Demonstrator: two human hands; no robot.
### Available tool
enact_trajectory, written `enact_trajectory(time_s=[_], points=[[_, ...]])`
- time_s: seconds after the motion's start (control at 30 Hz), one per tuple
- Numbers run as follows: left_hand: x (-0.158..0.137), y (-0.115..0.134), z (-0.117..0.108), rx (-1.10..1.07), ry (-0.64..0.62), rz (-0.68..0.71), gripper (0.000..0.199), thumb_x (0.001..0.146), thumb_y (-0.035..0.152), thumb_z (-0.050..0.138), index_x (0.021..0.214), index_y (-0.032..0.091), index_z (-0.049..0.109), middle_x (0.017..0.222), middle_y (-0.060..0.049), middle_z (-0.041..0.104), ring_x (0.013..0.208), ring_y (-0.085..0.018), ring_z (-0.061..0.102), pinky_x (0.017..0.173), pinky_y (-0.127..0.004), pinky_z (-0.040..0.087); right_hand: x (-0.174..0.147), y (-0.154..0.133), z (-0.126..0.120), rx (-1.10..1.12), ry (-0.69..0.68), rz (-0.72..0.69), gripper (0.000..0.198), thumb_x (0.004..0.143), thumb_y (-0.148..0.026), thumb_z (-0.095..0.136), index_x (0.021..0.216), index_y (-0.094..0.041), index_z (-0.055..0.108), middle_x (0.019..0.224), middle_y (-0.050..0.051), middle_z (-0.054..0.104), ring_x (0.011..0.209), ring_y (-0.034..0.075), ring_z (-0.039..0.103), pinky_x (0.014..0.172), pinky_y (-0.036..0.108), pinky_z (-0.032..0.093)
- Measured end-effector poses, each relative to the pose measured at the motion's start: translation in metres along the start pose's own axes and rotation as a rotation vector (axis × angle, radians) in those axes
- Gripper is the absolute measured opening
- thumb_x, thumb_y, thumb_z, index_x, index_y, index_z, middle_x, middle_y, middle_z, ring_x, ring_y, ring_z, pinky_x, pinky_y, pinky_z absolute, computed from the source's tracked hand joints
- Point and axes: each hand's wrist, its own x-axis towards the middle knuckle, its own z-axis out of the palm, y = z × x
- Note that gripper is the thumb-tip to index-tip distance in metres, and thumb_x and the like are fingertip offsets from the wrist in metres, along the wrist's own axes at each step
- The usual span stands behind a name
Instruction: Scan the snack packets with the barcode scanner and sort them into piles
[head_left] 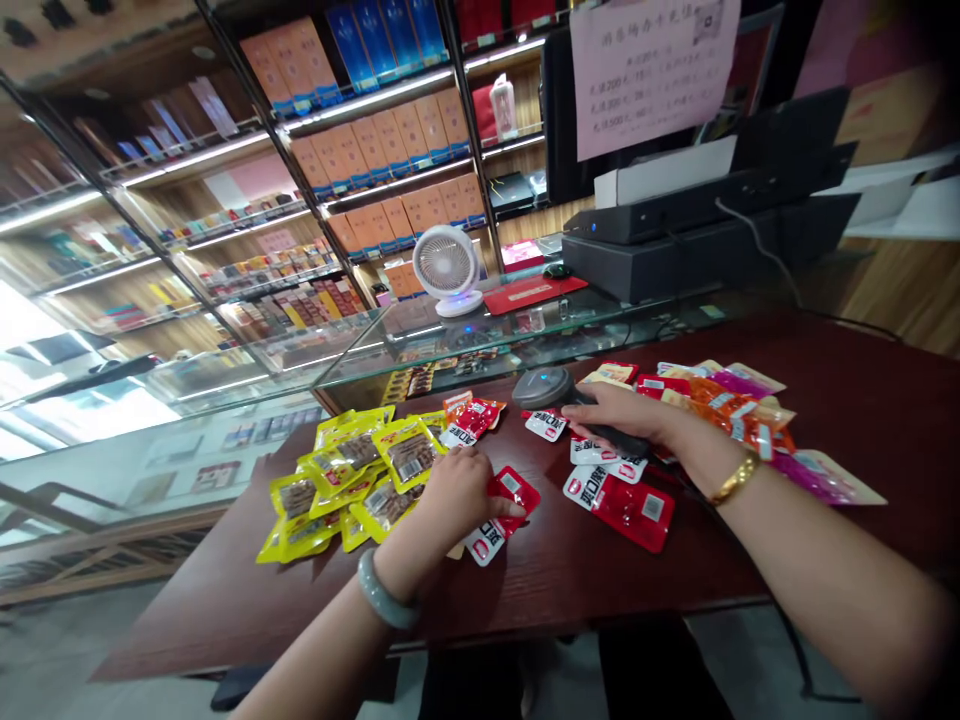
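My right hand (pixel 619 415) is wrapped around the handle of a grey handheld barcode scanner (pixel 541 386), its head pointing left over the table. Under and beside it lie red-and-white snack packets, one (pixel 626 505) flat with its barcode up. My left hand (pixel 459 492) has its thumb across another red-and-white snack packet (pixel 512 488), barcode facing up; the other fingers are curled and partly hidden. Just left of that hand is a pile of yellow snack packets (pixel 349 453) with clear windows. Behind it are more red and orange packets (pixel 478 412).
The dark red wooden table (pixel 225 590) borders a glass display counter (pixel 360 375). On the counter stand a white fan (pixel 446 262), a red mat (pixel 536 293) and a black terminal (pixel 645 250). Orange and purple packets (pixel 739 415) lie to the right. A cable hangs at the table's front edge.
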Motion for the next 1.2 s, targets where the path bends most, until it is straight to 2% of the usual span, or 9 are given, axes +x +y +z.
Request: enact_trajectory(time_s=[0.1,0.2,0.37,0.7,0.87,0.97,1.03,1.1,1.2], points=[[0.021,-0.001,-0.001,-0.136,0.023,-0.128,0.053,0.065,0.064,0.073,0.092,0.021,0.058,0.091,-0.011,0.068,0.092,-0.031,0.064,0.078,-0.036,0.045,0.000,-0.001,0.000,-0.012,0.002,-0.020,0.041,0.081,-0.056,0.068,0.082,-0.019,0.050,0.059,-0.005,0.058,0.037,0.006,0.048,0.035,0.019,0.038],[0.046,-0.005,-0.002,-0.344,0.179,-0.267,0.048,0.074,0.056,0.070,0.103,0.022,0.052,0.089,-0.007,0.068,0.084,-0.026,0.066,0.070,-0.031,0.043,0.002,0.001,-0.001,0.003,-0.010,-0.020,0.041,0.080,-0.056,0.069,0.085,-0.020,0.049,0.058,-0.006,0.058,0.034,0.006,0.046,0.034,0.018,0.037],[0.077,-0.009,0.013,-0.642,0.308,-0.273,0.033,0.081,0.041,0.067,0.101,0.021,0.050,0.093,-0.005,0.069,0.084,-0.020,0.066,0.071,-0.027,0.043,0.003,0.002,0.001,0.009,-0.004,-0.009,0.042,0.079,-0.056,0.069,0.089,-0.020,0.050,0.058,-0.007,0.058,0.034,0.006,0.047,0.033,0.017,0.036],[0.091,-0.008,0.034,-0.620,0.319,-0.254,0.030,0.083,0.031,0.062,0.107,0.018,0.051,0.103,-0.010,0.068,0.097,-0.023,0.065,0.078,-0.031,0.047,0.001,0.000,0.003,0.034,0.023,0.039,0.040,0.079,-0.053,0.071,0.091,-0.021,0.052,0.057,-0.007,0.056,0.035,0.006,0.048,0.033,0.017,0.037],[0.097,0.001,0.043,-1.174,0.235,-0.348,0.031,0.087,0.029,0.059,0.114,0.017,0.049,0.092,-0.007,0.070,0.074,-0.017,0.068,0.069,-0.031,0.052,0.000,-0.002,0.003,0.003,0.037,0.027,0.039,0.080,-0.054,0.070,0.089,-0.020,0.051,0.057,-0.007,0.056,0.036,0.007,0.049,0.034,0.017,0.038],[0.091,0.015,0.044,-1.468,0.087,-0.211,0.046,0.085,0.028,0.063,0.126,0.017,0.046,0.093,-0.007,0.071,0.073,-0.016,0.068,0.071,-0.031,0.055,0.001,-0.002,0.002,-0.021,0.042,0.027,0.040,0.080,-0.055,0.070,0.091,-0.020,0.052,0.056,-0.007,0.056,0.035,0.006,0.048,0.035,0.018,0.039],[0.087,0.022,0.040,-1.447,0.023,-0.007,0.049,0.084,0.027,0.064,0.130,0.017,0.049,0.099,-0.008,0.072,0.083,-0.017,0.069,0.080,-0.032,0.054,0.002,0.000,0.002,-0.032,0.032,0.025,0.041,0.080,-0.056,0.069,0.090,-0.020,0.051,0.057,-0.007,0.056,0.035,0.006,0.048,0.035,0.018,0.039],[0.084,0.021,0.034,-1.251,0.048,0.145,0.046,0.085,0.024,0.063,0.130,0.019,0.053,0.106,-0.009,0.071,0.095,-0.019,0.067,0.089,-0.034,0.052,0.003,0.002,0.001,-0.044,0.021,0.022,0.041,0.081,-0.056,0.068,0.088,-0.020,0.050,0.057,-0.006,0.057,0.036,0.007,0.049,0.036,0.019,0.039],[0.082,0.004,0.022,-0.740,0.195,0.104,0.042,0.083,0.022,0.063,0.124,0.023,0.060,0.116,-0.008,0.069,0.110,-0.022,0.061,0.099,-0.037,0.046,0.004,0.004,0.001,-0.066,0.016,0.032,0.040,0.083,-0.055,0.066,0.087,-0.020,0.049,0.057,-0.006,0.057,0.036,0.007,0.049,0.035,0.018,0.039]])
